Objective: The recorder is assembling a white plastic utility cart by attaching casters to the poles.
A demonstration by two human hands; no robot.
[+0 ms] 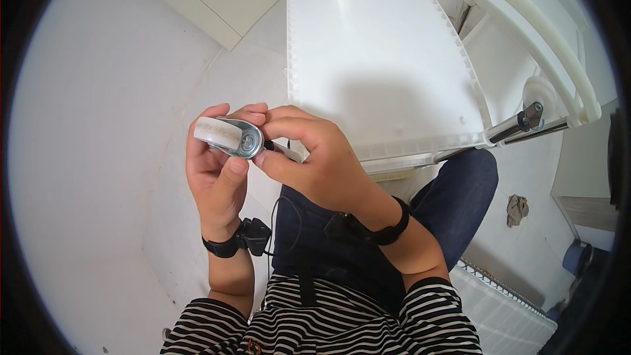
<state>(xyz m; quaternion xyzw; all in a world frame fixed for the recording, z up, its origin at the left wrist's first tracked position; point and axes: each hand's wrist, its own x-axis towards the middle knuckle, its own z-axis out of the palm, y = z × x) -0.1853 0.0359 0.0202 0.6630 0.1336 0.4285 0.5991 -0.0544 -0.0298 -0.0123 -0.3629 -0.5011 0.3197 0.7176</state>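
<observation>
My left hand [220,184] is closed round a caster wheel [219,133], with a white roller in a shiny metal fork. The wheel points left and its round metal top faces my right hand. Beside it, my right hand [312,151] pinches the black end and shiny part of a metal tube [287,152]. Fingertips of both hands meet close to the caster. The joint between caster and tube is partly covered by my right fingers, and the tube's far part is hidden under that hand.
A white plastic trolley shelf [388,46] lies ahead, with a curved cream handle [559,46] and a metal leg [516,125] at its right. A white wall [92,131] rises at left. A crumpled cloth [517,210] and a white rack [503,309] sit right.
</observation>
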